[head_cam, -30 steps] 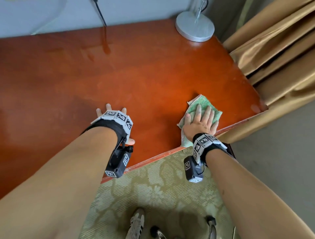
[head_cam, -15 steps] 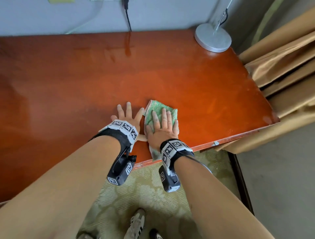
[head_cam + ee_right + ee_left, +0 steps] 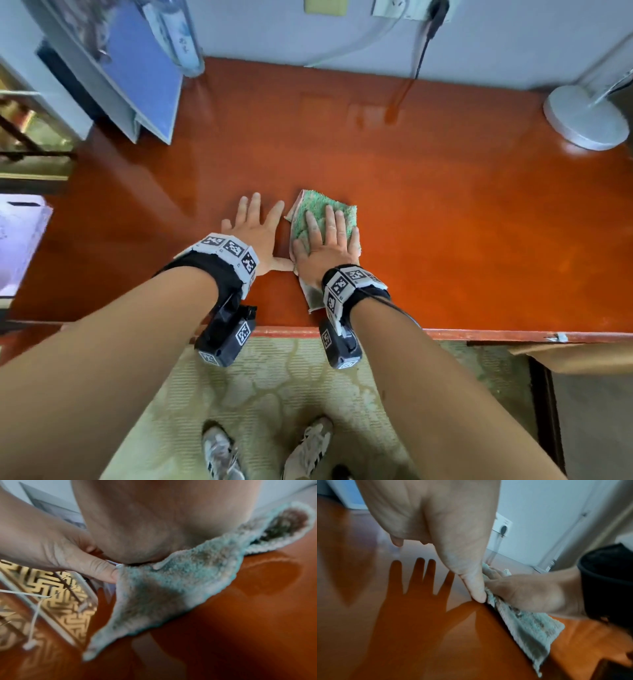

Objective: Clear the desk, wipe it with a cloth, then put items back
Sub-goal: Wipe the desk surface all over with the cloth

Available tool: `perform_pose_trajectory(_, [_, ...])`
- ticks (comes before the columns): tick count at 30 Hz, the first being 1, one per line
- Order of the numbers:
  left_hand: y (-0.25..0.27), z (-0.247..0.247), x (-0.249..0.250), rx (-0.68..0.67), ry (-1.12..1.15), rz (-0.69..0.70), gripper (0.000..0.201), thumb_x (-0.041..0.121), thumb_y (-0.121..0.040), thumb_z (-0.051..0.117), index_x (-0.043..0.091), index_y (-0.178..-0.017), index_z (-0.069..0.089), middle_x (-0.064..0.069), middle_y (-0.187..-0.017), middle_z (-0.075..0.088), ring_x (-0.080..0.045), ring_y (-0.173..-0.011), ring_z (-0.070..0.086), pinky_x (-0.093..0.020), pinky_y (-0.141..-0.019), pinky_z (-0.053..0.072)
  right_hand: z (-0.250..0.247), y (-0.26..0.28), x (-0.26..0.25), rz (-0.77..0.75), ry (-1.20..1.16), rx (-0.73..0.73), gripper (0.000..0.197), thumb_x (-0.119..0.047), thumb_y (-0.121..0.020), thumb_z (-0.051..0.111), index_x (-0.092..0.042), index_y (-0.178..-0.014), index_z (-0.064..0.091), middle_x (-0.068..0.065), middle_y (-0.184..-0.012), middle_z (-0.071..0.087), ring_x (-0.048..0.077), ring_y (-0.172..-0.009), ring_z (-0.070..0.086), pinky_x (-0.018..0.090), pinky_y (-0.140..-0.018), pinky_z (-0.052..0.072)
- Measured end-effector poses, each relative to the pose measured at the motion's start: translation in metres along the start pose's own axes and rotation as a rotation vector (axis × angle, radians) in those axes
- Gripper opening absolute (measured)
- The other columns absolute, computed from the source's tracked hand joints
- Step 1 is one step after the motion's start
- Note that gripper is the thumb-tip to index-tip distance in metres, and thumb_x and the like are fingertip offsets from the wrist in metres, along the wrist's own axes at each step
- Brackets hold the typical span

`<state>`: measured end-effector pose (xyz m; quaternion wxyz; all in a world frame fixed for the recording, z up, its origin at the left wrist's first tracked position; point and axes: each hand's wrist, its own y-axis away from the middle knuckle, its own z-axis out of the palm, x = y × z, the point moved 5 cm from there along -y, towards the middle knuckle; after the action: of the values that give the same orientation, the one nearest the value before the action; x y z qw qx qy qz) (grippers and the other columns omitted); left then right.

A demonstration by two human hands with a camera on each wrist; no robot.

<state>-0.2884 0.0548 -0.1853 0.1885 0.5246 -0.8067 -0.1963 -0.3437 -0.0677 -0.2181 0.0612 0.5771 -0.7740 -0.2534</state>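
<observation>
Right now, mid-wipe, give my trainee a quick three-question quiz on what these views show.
1. True or false: the right hand presses flat on the green cloth.
2. Multiple choice: where does the left hand rest? A) on the lamp base B) flat on the bare desk, beside the cloth C) in the air, gripping the cloth
3. Fill in: the round silver lamp base stands at the desk's far ____ corner.

Key: 1 true. 2 B; the left thumb reaches to the cloth's edge. 3 right.
</observation>
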Motion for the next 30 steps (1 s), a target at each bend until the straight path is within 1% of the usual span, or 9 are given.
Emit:
perform_pose_trajectory(6, [0.025, -0.008, -0.101, 0.012, 0.085, -0.009, 0.105, 0.048, -0.075, 0.074, 0.038, -0.151, 0.002, 0.002, -0.16, -0.009, -0.023, -0.147, -0.009, -0.053, -0.114, 0.017, 0.025, -0.005, -0.117, -0.23, 0.014, -0.019, 0.06, -0.049, -0.101, 0.019, -0.037, -0.154, -0.006, -0.006, -0.158, -0.028, 0.013, -0.144, -0.029, 0.048, -0.116, -0.019])
perform_pose_trajectory(9, [0.04, -0.006, -0.131, 0.013, 0.097, 0.023, 0.083, 0.042, -0.083, 0.067, 0.037, -0.15, 0.017, 0.008, -0.16, -0.001, -0.02, -0.148, -0.002, -0.05, -0.113, 0.019, 0.037, -0.002, -0.161, -0.337, -0.044, 0.019, 0.058, -0.031, -0.1, 0.039, -0.029, -0.153, 0.016, -0.008, -0.161, -0.017, 0.011, -0.146, -0.021, 0.045, -0.117, -0.016])
perform_pose_trajectory(12, [0.05, -0.003, -0.157, 0.125, 0.192, 0.028, 0.06, 0.029, -0.09, 0.06, 0.029, -0.145, 0.036, 0.005, -0.157, 0.022, -0.018, -0.144, 0.02, -0.045, -0.112, 0.028, 0.041, 0.002, -0.192, -0.425, -0.372, 0.062, 0.055, -0.003, -0.093, 0.05, -0.022, -0.144, 0.044, -0.005, -0.161, 0.017, 0.011, -0.149, 0.004, 0.033, -0.118, -0.012])
perform_pose_trajectory(14, [0.057, -0.002, -0.173, 0.19, 0.247, 0.029, 0.049, 0.023, -0.089, 0.06, 0.023, -0.136, 0.047, 0.002, -0.145, 0.039, -0.021, -0.133, 0.038, -0.044, -0.106, 0.036, 0.037, 0.003, -0.201, -0.395, -0.638, 0.069, 0.042, 0.003, -0.09, 0.053, -0.017, -0.126, 0.063, 0.0, -0.146, 0.047, 0.013, -0.137, 0.037, 0.026, -0.118, 0.017])
perform_pose_trajectory(15, [0.06, -0.002, -0.181, 0.214, 0.279, 0.02, 0.044, 0.021, -0.088, 0.06, 0.022, -0.131, 0.051, -0.001, -0.137, 0.045, -0.024, -0.127, 0.043, -0.043, -0.103, 0.039, 0.034, 0.004, -0.204, -0.348, -0.734, 0.054, 0.036, 0.001, -0.09, 0.055, -0.018, -0.118, 0.068, 0.001, -0.133, 0.059, 0.013, -0.122, 0.051, 0.025, -0.11, 0.034])
perform_pose_trajectory(17, [0.068, -0.005, -0.196, 0.245, 0.34, -0.025, 0.037, 0.021, -0.088, 0.06, 0.021, -0.124, 0.053, -0.005, -0.124, 0.051, -0.027, -0.117, 0.047, -0.042, -0.095, 0.042, 0.028, 0.006, -0.213, -0.287, -0.78, 0.014, 0.027, -0.007, -0.09, 0.061, -0.025, -0.11, 0.069, -0.001, -0.113, 0.068, 0.012, -0.101, 0.061, 0.023, -0.093, 0.047])
perform_pose_trajectory(24, [0.101, -0.02, -0.252, 0.157, 0.327, -0.158, 0.023, 0.026, -0.093, 0.054, 0.007, -0.099, 0.063, -0.013, -0.105, 0.065, -0.035, -0.098, 0.059, -0.039, -0.081, 0.05, 0.023, 0.017, -0.255, -0.189, -0.805, -0.033, 0.023, -0.029, -0.084, 0.073, -0.032, -0.102, 0.061, -0.008, -0.103, 0.066, 0.014, -0.097, 0.063, 0.032, -0.09, 0.052])
perform_pose_trajectory(27, [0.111, -0.027, -0.279, 0.188, 0.416, -0.228, 0.021, 0.019, -0.092, 0.054, 0.001, -0.101, 0.062, -0.017, -0.109, 0.062, -0.036, -0.101, 0.057, -0.039, -0.085, 0.047, 0.013, 0.022, -0.27, -0.18, -0.723, -0.043, 0.025, -0.038, -0.082, 0.074, -0.03, -0.104, 0.067, -0.009, -0.102, 0.069, 0.012, -0.094, 0.064, 0.027, -0.085, 0.053])
perform_pose_trajectory(30, [0.118, -0.04, -0.299, 0.188, 0.565, -0.336, 0.025, 0.011, -0.095, 0.048, -0.003, -0.112, 0.06, -0.023, -0.117, 0.061, -0.038, -0.107, 0.057, -0.041, -0.091, 0.046, -0.008, 0.021, -0.283, -0.165, -0.714, -0.058, 0.028, -0.033, -0.082, 0.076, -0.026, -0.107, 0.069, -0.005, -0.098, 0.068, 0.015, -0.093, 0.065, 0.028, -0.083, 0.054])
